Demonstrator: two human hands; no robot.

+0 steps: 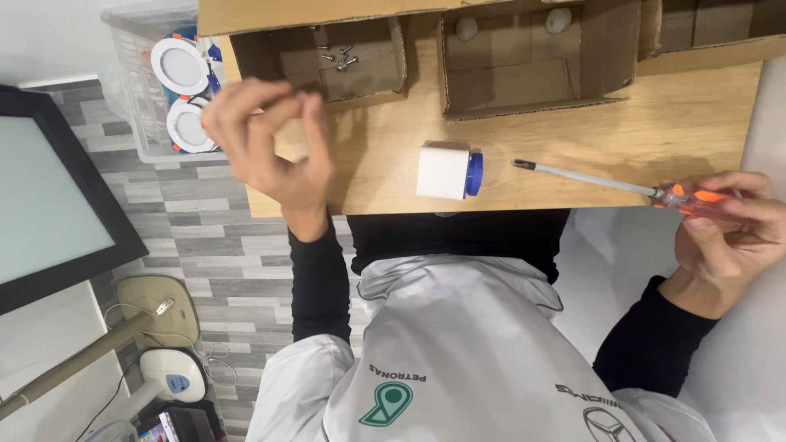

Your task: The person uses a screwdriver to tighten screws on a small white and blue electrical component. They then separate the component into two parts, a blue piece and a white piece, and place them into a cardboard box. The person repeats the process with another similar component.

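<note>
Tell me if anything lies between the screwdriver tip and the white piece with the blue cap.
Nothing visible: only bare table separates the screwdriver, held in the right hand, from the white piece.

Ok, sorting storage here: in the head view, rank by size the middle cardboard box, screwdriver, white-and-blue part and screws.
1. middle cardboard box
2. screwdriver, longer, and white-and-blue part, bulkier: no clear order
3. screws, smallest
</note>
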